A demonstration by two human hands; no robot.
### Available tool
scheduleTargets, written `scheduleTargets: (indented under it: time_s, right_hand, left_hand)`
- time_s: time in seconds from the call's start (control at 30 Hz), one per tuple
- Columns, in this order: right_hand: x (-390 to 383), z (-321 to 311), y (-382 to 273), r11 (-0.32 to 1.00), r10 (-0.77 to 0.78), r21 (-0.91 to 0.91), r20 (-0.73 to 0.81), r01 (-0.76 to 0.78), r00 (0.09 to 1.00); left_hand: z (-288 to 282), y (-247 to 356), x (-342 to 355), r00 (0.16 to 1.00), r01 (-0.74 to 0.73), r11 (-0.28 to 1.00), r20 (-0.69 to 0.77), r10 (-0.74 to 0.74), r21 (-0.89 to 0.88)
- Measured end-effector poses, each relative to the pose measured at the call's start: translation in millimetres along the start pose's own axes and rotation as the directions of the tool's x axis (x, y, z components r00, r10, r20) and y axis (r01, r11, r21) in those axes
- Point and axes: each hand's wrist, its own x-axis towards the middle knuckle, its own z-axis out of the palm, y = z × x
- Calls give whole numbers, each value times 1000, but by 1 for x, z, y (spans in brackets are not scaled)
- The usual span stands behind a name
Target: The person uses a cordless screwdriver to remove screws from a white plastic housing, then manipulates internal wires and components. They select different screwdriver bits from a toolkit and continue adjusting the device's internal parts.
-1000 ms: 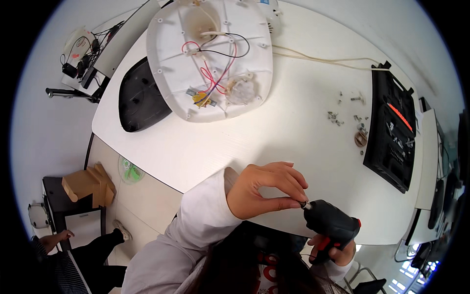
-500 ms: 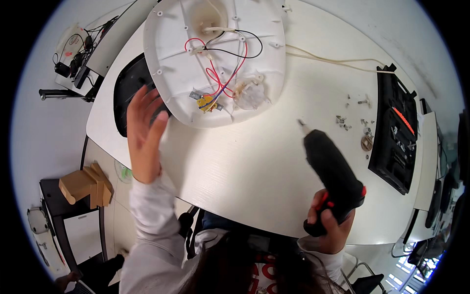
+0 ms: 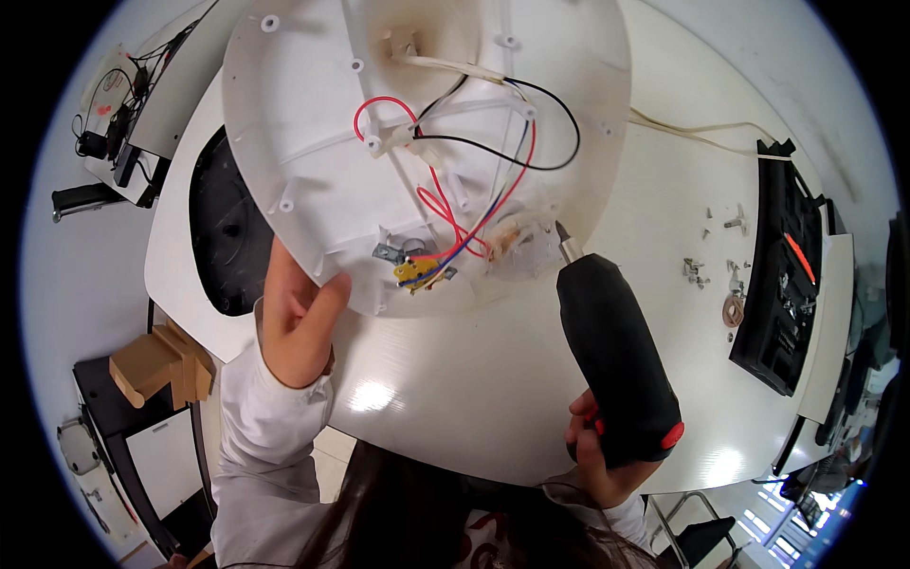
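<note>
My left hand (image 3: 301, 322) grips the lower-left edge of a white plastic housing (image 3: 294, 114), its fingers hidden beneath it. Inside the housing run red, blue, white and black wires around a yellow switch part (image 3: 414, 272) with metal tabs and a translucent round component (image 3: 526, 248). My right hand (image 3: 607, 450) holds a black and red cordless screwdriver (image 3: 616, 351) by its handle, the bit pointing forward just beside the translucent component at the housing's lower-right side; I cannot tell whether it touches.
A black plastic cover (image 3: 223, 228) lies left. Several screws (image 3: 694, 273), a round metal ring (image 3: 733, 311) and an open black toolkit (image 3: 775, 284) are on the right of the white table (image 3: 455, 398). A cream cable crosses the back. Cardboard boxes (image 3: 156, 365) stand beside the desk, lower left.
My left hand left the bit tip, moved up-left and took hold of the housing, which now looks larger and nearer. The screwdriver moved forward toward the housing's right side.
</note>
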Motion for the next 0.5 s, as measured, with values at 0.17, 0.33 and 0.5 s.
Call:
scheduleTargets:
  time_s: [0.17,0.33,0.5]
  right_hand:
    - [0,-5,-6,995,80,-51,-5,-80,997]
    - [-6,-26,4,973,6,-231,125,23,992]
    - [-5,-32,6,972,-50,-213,213,97,976]
  left_hand:
    - [-5,-2,-4,999,-28,996,-12,29,85]
    - [-7,0,-7,992,-111,963,-24,120,246]
    - [-1,-2,-7,987,-110,959,-84,136,260]
